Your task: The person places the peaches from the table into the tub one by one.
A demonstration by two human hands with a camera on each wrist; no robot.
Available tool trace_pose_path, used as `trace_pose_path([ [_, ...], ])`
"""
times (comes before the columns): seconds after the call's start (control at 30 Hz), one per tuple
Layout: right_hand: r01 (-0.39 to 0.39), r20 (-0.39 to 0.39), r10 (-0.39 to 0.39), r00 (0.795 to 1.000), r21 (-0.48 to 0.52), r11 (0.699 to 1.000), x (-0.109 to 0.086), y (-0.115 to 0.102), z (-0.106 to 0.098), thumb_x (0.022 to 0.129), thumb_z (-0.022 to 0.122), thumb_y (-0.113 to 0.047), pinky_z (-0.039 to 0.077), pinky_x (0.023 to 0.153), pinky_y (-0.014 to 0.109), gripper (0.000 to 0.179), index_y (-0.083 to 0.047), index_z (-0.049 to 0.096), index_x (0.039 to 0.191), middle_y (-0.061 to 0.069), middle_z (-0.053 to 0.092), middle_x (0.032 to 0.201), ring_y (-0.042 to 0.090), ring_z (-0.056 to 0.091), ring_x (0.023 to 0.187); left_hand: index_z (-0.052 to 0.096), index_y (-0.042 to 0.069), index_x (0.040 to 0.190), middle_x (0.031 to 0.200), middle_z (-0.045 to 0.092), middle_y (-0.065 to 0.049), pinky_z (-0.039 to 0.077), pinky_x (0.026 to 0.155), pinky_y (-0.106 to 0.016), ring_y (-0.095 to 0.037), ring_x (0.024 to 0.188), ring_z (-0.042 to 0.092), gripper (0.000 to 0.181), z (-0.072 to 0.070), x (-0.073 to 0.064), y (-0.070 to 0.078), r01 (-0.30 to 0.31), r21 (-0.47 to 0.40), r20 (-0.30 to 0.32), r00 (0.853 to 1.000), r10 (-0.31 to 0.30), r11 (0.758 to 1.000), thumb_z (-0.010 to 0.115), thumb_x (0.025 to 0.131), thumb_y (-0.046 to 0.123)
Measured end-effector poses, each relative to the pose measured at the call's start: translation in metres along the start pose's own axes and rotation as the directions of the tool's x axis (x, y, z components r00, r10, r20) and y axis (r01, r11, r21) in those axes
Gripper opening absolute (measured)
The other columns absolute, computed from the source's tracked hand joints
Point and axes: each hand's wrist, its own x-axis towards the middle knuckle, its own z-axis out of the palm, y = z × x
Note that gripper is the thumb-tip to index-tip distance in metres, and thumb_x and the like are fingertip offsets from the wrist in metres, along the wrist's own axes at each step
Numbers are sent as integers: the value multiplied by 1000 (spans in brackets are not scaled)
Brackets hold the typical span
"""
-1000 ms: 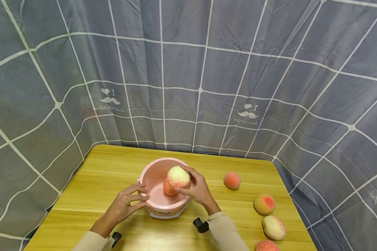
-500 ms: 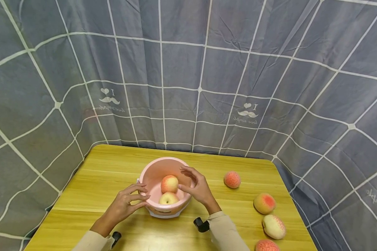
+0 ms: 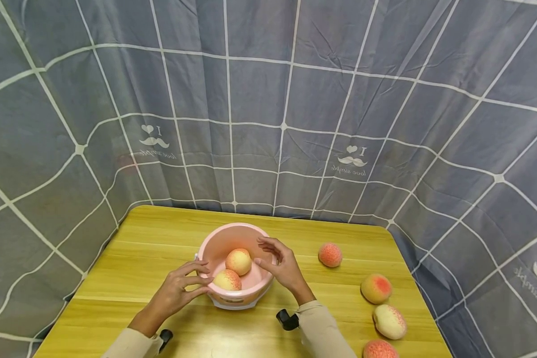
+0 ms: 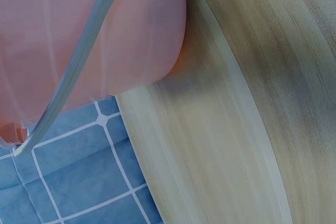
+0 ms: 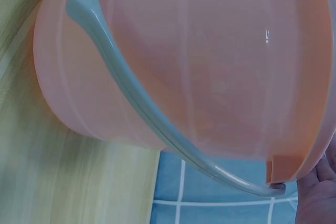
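Note:
A pink bucket (image 3: 240,293) with a pale handle (image 5: 139,98) stands on the table. Inside it, in the head view, lie a yellow peach with a red blush (image 3: 238,262) and, nearer the front left, another peach (image 3: 227,281). My left hand (image 3: 179,290) holds the bucket's left rim, fingertips over the edge and thumb at the near side. At the right rim my right hand (image 3: 286,268) has its fingers loosely bent over the opening, with no peach in them. The left wrist view shows the bucket's side but not the left hand.
On the table (image 3: 161,238) to the right lie a red peach (image 3: 330,255), a yellow one with a red spot (image 3: 376,289), a pale one (image 3: 390,322) and a red one (image 3: 380,349) cut by the frame edge. A grey checked curtain (image 3: 259,149) hangs behind.
My right hand has let go of the pale peach, which dropped into the bucket. Both peaches inside have rolled and shifted toward the left. The left hand has kept its place.

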Motion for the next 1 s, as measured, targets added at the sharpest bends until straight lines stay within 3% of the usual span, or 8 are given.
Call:
trace_pose_path([
  [0.4,-22,-13,22,1000,-19,1000,-1,-4,-2,87,66,6,41,104,61,46,16,50,128,31,53,128,49,51,117,77,5,84,99,65,-7,35,113,-20,-28,103,62,24,-1,1,1,-6,-9,5,1000,6,1000,71,83,29],
  [1.0,14,-36,-15,999,-29,999,-6,-4,-9,86,66,8,43,103,61,44,16,51,126,33,54,125,49,52,114,78,8,85,98,65,-8,36,113,-20,-27,102,62,24,0,1,1,-2,-7,-1,1000,2,1000,70,84,31],
])
